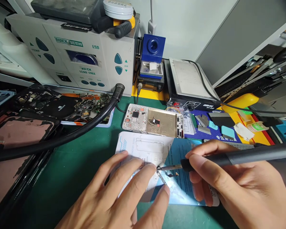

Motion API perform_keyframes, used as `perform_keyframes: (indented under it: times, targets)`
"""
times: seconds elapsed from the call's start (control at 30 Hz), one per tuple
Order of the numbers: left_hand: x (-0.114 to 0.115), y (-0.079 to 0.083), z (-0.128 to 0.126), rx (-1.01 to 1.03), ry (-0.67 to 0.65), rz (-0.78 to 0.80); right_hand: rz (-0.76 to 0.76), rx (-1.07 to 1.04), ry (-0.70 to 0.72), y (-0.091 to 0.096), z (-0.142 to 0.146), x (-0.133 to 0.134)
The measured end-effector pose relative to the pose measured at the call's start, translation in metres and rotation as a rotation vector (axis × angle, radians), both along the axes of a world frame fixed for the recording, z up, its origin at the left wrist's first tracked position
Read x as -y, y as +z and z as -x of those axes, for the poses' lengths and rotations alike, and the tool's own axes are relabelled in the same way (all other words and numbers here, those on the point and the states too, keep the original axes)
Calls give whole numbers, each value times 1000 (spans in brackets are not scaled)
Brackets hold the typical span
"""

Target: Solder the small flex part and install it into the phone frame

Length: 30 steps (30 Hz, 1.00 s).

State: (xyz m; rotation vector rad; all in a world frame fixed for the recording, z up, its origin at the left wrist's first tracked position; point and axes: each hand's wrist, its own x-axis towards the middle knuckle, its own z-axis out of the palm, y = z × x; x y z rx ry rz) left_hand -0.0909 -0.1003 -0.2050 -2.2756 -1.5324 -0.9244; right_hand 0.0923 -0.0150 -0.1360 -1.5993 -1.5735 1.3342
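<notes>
My right hand (219, 178) grips a dark-handled soldering iron (212, 160) like a pen, its slim metal tip pointing left. That tip meets the upper end of a small dark flex cable strip (162, 178). The index fingertip and thumb of my left hand (130, 187) press on the strip's two ends, while the other fingers lie spread. Beneath both hands is a white and blue printed card (173, 148). A dark curled piece with a copper-coloured end lies beside the strip; I cannot tell whether they are joined. Just beyond the card lies an opened phone frame (163, 122).
A hot-air station (68, 76) stands back left, its thick black hose (85, 128) crossing the left side. A blue iron stand (152, 63) and a heating plate (188, 82) are behind. Circuit boards (92, 105) fill a left tray; blades (202, 124) lie right.
</notes>
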Motion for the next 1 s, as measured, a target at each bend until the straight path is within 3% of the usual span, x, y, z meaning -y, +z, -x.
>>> perform_keyframes:
  times: [0.23,0.7,1.0]
  targets:
    - [-1,1,5,-36,-42,-1,-11,-4,16,-1,-2,-2]
    - [0,1,4,-55,-44,-10,-29,-61,221,-7,-16,-12]
    - [2,0,1,-48,-16,-11,242,-397,72,-18,-35,-20]
